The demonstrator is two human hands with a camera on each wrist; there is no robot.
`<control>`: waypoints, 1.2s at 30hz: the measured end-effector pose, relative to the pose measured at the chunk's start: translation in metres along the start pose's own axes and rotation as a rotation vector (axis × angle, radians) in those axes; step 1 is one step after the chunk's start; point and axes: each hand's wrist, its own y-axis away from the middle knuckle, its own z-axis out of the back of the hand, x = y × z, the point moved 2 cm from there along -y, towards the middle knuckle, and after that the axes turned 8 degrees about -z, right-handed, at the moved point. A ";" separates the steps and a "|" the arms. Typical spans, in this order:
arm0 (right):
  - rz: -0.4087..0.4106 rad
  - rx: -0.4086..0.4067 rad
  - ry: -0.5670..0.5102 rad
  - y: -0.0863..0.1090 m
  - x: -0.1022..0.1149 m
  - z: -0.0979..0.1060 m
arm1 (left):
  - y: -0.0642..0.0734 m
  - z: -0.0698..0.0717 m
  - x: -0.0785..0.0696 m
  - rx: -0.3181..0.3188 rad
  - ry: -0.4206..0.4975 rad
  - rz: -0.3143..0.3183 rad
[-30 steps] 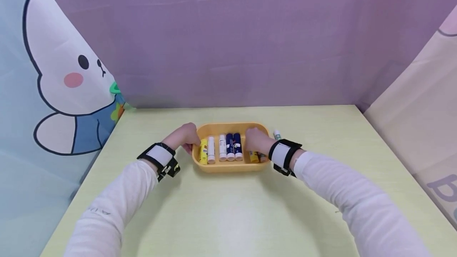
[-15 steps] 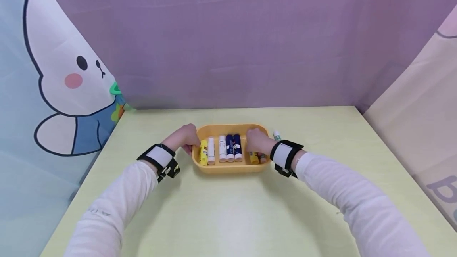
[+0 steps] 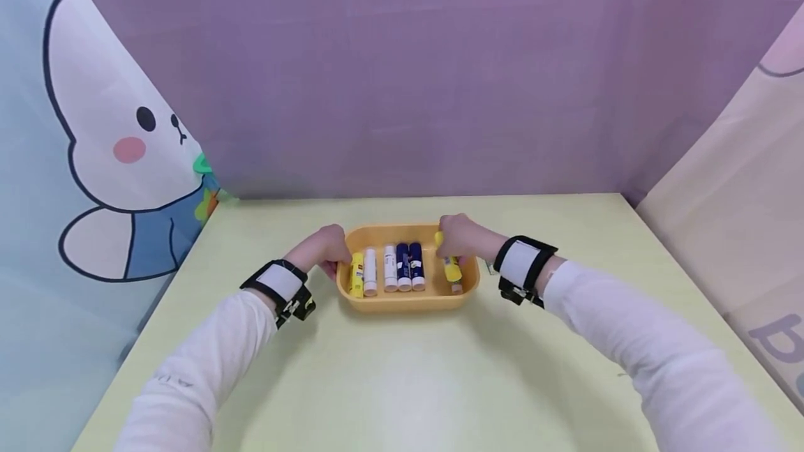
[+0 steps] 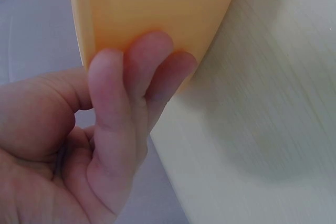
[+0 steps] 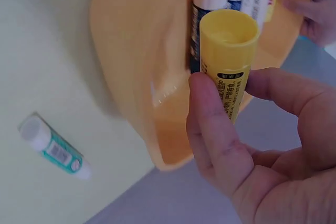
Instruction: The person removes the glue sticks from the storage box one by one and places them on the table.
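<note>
My left hand (image 3: 328, 250) grips the left end of a shallow orange tray (image 3: 402, 304). In the left wrist view its fingers (image 4: 113, 93) press the tray's outer wall, with the thumb partly hidden behind the rim. Over the tray's right end, my right hand (image 3: 463, 236) pinches a yellow glue stick (image 5: 228, 51) between thumb and fingers. Inside the tray lie another yellow glue stick (image 3: 356, 275), white ones (image 3: 370, 272) and two dark blue ones (image 3: 403, 267). Beneath the held stick, the pale end of one more stick (image 3: 456, 288) shows.
A green-and-white glue stick (image 5: 58, 148) lies on the table right of the tray, mostly hidden by my right arm in the head view. The pale table (image 3: 402, 375) meets a purple cloth backdrop (image 3: 402, 89) behind.
My right hand has lifted the yellow glue stick from the tray's right part and shifted slightly right with it. My left hand keeps its grip on the tray.
</note>
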 end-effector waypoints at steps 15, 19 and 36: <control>0.035 -0.101 -0.076 0.017 -0.036 0.062 | -0.004 0.002 0.001 -0.013 -0.013 -0.018; 0.017 -0.128 -0.094 0.016 -0.054 0.069 | -0.003 0.002 0.000 -0.015 -0.015 -0.027; -0.045 -0.129 -0.146 -0.008 -0.124 0.054 | -0.002 0.000 -0.004 -0.028 0.011 -0.035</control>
